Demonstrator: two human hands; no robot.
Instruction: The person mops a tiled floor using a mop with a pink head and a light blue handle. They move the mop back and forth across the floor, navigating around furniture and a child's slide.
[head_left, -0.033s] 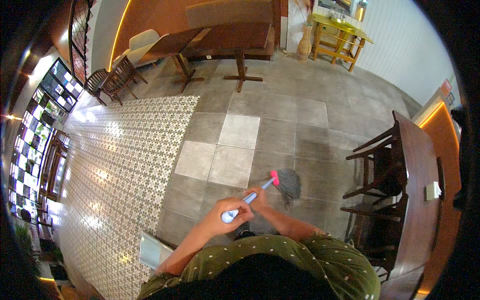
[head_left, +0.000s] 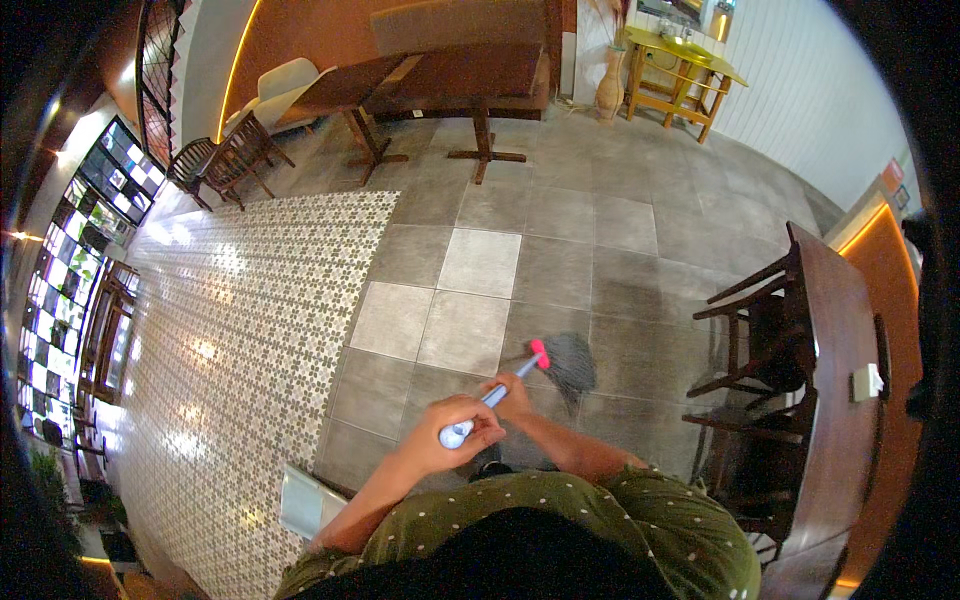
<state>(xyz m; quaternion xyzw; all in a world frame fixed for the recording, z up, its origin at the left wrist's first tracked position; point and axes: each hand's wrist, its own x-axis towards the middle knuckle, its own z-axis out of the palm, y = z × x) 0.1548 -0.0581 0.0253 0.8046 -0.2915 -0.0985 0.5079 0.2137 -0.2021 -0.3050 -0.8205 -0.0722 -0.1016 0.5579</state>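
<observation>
Both my hands are closed round the pale blue handle of a mop (head_left: 490, 398). My left hand (head_left: 452, 432) grips it near its top end, close to my body. Lower down the handle, my right hand (head_left: 510, 396) holds on with its fingers wrapped round. A pink connector (head_left: 540, 353) joins the handle to the grey mop head (head_left: 571, 368), whose strands lie spread on the grey floor tiles (head_left: 550, 270) a little ahead and to the right of my hands. The handle slants down from my left hand toward the mop head.
At right, dark chairs (head_left: 755, 335) stand along a long wooden table (head_left: 840, 350) with a small white box (head_left: 866, 382). Pedestal tables (head_left: 460, 70), a vase (head_left: 609, 85) and a yellow-green table (head_left: 680, 60) are at the back. Patterned tiles (head_left: 240, 330) cover the left floor.
The mop head and its pink connector have shifted slightly to the left. My hands have moved a little left with the handle, still gripping it.
</observation>
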